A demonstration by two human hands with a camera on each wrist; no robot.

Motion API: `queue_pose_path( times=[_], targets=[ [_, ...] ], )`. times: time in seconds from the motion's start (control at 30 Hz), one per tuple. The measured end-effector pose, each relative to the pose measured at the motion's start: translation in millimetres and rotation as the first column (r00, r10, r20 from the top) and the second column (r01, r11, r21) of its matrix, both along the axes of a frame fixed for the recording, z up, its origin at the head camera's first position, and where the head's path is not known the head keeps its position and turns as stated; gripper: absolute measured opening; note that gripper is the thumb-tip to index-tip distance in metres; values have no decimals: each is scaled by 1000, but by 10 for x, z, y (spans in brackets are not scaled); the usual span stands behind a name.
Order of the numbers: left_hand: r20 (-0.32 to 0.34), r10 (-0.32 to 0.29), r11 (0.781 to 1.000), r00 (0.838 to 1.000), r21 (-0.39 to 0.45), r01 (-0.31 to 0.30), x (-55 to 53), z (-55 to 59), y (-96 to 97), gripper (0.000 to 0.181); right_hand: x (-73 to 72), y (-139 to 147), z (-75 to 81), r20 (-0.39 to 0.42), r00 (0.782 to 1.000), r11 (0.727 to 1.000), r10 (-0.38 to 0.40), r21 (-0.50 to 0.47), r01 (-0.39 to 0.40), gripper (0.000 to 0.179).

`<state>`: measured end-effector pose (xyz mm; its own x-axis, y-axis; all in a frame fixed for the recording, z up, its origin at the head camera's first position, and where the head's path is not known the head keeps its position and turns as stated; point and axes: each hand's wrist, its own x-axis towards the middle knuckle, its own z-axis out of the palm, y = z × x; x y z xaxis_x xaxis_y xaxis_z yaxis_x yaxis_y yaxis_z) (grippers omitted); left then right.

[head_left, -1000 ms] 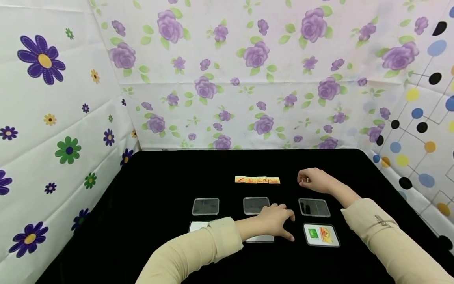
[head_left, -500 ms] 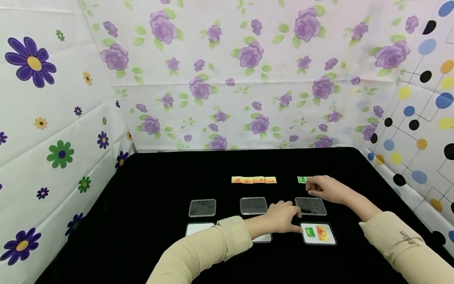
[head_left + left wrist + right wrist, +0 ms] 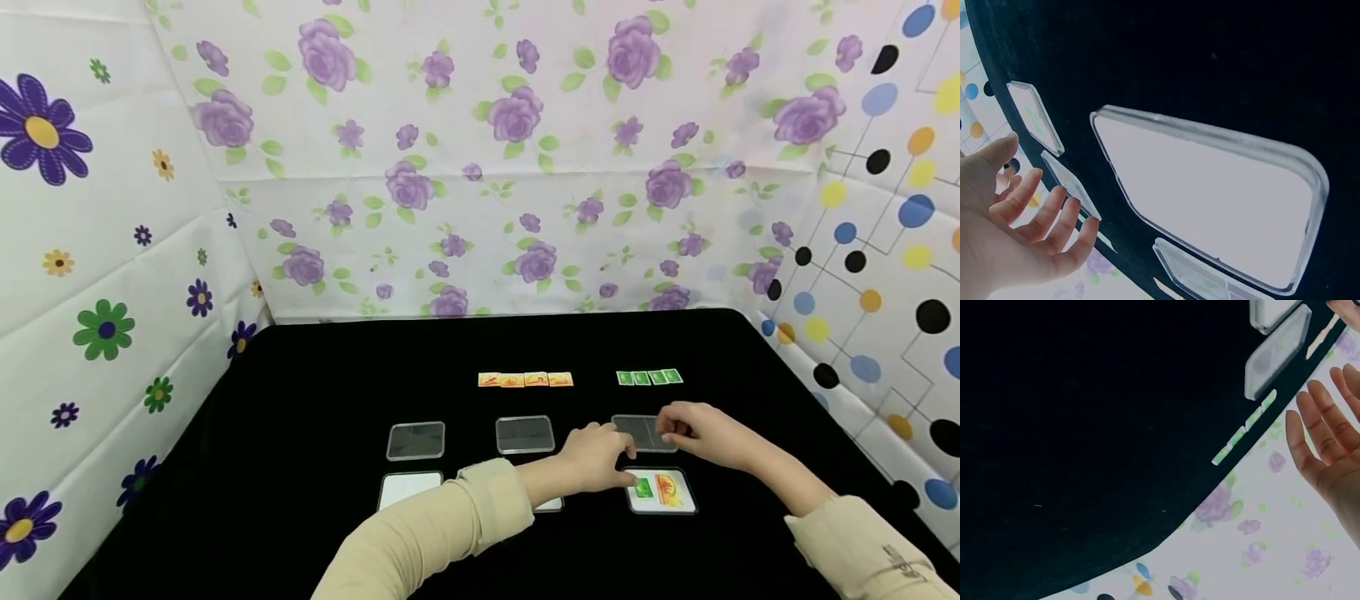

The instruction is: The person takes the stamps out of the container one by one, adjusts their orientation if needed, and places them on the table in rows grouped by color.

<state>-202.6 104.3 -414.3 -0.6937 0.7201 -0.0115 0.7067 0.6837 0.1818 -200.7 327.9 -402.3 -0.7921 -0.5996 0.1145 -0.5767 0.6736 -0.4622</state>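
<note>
My left hand reaches across from the left, its thumb at the left edge of a white case that bears a small green card and an orange card. Its fingers are spread and hold nothing in the left wrist view. My right hand, fingers loosely bent, is over the right end of a clear lid; the right wrist view shows nothing in it. Behind lie a row of green cards and a row of orange cards.
Two more clear lids lie left of the right one. In front of them are two white cases, partly behind my left arm in the head view. The black tablecloth ends at flowered curtains.
My right hand has come forward from the back to the right clear lid, uncovering the green card row. My left hand has moved right to the case with cards. The head view has shifted slightly right.
</note>
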Motion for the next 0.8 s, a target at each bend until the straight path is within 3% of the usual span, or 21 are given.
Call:
queue_pose_path(
  times=[0.43, 0.8],
  targets=[
    [11, -14, 997, 1000, 82, 13, 25, -93, -14, 29, 284, 125, -188, -1, 998, 995, -66, 72, 66, 17],
    [35, -7, 990, 999, 142, 2, 63, -168, 38, 26, 419, 128, -299, 70, 994, 993, -83, 92, 77, 60]
  ],
)
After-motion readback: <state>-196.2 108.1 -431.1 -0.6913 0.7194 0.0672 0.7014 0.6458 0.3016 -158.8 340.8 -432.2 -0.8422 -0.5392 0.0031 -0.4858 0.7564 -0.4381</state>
